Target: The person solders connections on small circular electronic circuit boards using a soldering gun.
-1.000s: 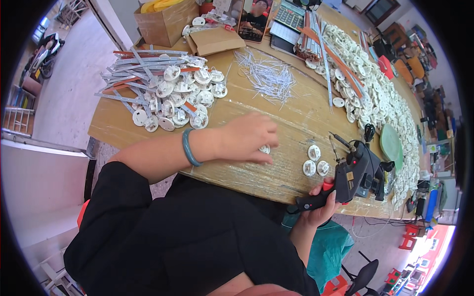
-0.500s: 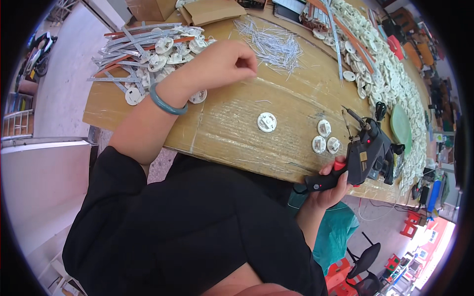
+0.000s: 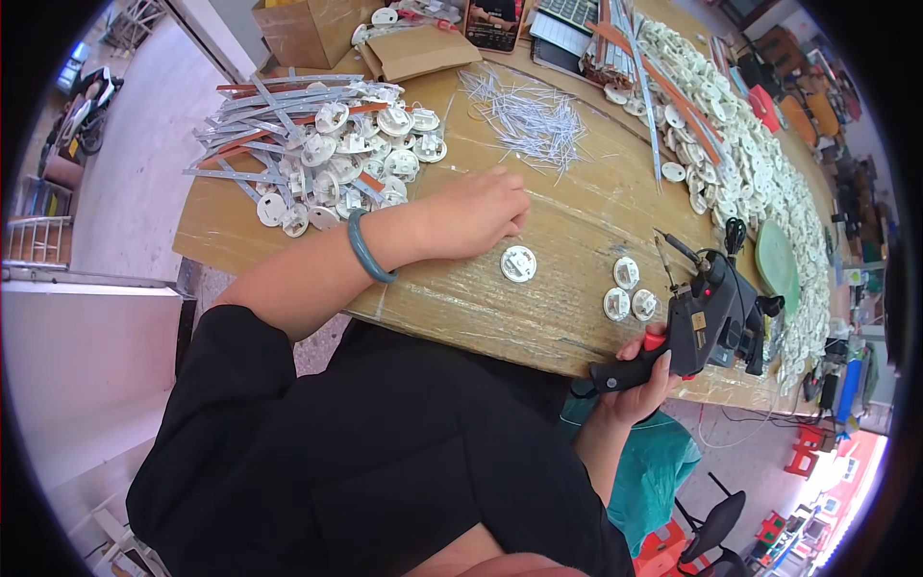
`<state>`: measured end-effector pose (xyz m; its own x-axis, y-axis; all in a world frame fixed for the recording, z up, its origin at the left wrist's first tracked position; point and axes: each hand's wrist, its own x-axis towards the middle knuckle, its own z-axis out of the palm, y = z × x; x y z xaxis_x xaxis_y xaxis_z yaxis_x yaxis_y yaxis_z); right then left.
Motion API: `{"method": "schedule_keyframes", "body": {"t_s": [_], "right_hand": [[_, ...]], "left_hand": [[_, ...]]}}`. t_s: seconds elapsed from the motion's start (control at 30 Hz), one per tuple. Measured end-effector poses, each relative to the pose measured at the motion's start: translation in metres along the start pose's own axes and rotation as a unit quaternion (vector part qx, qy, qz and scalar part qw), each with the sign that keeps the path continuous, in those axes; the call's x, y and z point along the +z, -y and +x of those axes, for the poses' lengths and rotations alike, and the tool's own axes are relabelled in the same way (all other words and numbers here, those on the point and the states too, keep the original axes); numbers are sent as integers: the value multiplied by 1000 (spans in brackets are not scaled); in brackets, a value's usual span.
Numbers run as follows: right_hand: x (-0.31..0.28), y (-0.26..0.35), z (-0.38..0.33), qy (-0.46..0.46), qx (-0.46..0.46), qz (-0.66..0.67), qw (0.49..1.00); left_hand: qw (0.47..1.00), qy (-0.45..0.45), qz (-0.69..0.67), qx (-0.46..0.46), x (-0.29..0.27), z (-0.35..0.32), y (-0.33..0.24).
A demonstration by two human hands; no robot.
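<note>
My left hand lies curled on the wooden table, its fingertips just left of a round white disc part; whether it pinches a thin wire I cannot tell. A teal bracelet circles that wrist. My right hand grips the handle of a black soldering gun at the table's near edge, its tip pointing up the table. Three more white discs lie just left of the gun.
A heap of white discs and metal strips covers the far left of the table. A bundle of thin wires lies beyond my left hand. A long band of white discs runs along the right side. Cardboard boxes stand at the back.
My left hand went out to the far pile and came back to the disc near the table's middle. The disc it covered a second ago now lies bare. The soldering gun stayed put.
</note>
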<state>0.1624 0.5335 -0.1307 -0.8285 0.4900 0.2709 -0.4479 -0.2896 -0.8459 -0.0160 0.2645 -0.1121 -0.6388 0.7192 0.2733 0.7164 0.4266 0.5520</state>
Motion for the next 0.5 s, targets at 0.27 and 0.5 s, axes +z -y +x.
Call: {"method": "schedule_keyframes", "body": {"t_s": [0.27, 0.5], "right_hand": [[-2, -2, 0, -3, 6, 6, 1000], [4, 2, -4, -19, 16, 28, 999]], "left_hand": [[983, -72, -153, -68, -20, 10, -9], [977, -36, -209, 31, -15, 5, -38]]}}
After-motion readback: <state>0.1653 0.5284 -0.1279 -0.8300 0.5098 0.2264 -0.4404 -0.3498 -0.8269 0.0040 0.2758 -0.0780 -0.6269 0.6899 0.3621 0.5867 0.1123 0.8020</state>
